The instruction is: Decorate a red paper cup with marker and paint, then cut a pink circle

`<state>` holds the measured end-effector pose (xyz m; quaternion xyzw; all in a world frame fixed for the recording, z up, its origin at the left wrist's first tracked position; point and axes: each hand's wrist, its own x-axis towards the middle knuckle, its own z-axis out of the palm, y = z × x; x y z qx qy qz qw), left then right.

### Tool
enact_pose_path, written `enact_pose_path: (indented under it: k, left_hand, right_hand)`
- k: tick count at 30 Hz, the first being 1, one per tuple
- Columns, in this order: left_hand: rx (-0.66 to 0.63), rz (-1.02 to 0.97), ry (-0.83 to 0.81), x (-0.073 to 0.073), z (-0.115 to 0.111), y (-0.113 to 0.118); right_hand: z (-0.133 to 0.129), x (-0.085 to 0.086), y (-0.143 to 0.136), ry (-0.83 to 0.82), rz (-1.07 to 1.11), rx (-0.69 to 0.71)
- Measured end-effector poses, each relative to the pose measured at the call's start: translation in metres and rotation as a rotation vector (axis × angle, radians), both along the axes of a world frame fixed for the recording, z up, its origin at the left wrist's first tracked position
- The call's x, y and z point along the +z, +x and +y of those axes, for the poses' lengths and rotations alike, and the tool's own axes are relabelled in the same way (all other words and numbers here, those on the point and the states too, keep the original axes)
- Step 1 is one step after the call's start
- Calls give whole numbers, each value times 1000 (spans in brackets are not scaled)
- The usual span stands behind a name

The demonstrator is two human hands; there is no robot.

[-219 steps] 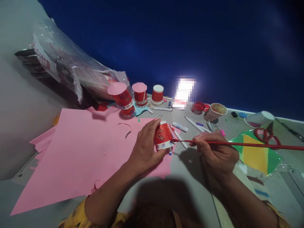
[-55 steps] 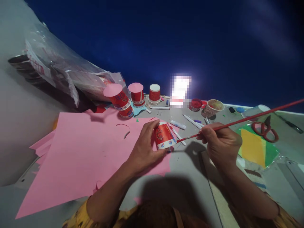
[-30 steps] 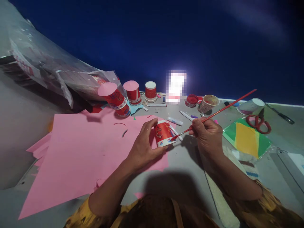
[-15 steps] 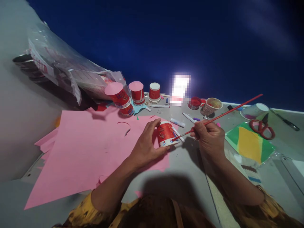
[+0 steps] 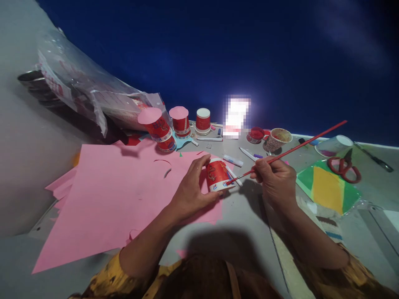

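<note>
My left hand [image 5: 193, 187] grips a red paper cup [image 5: 217, 173] with a white lower band, thumb at its bottom edge and fingers at the top left. The cup is upside down and slightly tilted, above the grey table beside the pink paper [image 5: 118, 199]. Pinched in my right hand [image 5: 276, 178] is a long red paintbrush [image 5: 305, 142]. Its tip meets the white band at the cup's lower right. Behind stand more red cups, two topped with pink discs [image 5: 149, 116] and one plain inverted cup [image 5: 203, 122].
Markers [image 5: 233, 160] lie behind the held cup. A red paint pot [image 5: 256, 135], a patterned cup [image 5: 277, 140], a white cup [image 5: 335, 146] and red-handled scissors [image 5: 343, 169] are at the right. A plastic bag [image 5: 93, 91] lies at the back left.
The cup has turned slightly in my left hand, so its printed pattern has shifted. The brush tip has moved a little rightward along the white band.
</note>
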<state>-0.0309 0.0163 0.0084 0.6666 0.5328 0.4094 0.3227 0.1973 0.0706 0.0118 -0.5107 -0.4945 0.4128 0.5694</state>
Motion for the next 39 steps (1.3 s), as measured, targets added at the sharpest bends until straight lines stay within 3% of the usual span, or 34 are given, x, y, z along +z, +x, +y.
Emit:
enact_pose_path:
  k: [6,19,34,39]
  left_hand:
    - [-10,2,-4,0,-1,0]
    - [-18,-31,-14,0,0,2]
    - [-17,-13,-29,3,-1,2]
    - [-11,-6,-26,3,-1,2]
  right_hand:
    - [1,9,-2,-13,53,-51]
    - [-5,1,-3,32,-30,39]
    - [-7,4,-1,79,-168,32]
    - [-6,7,-1,69,-97,12]
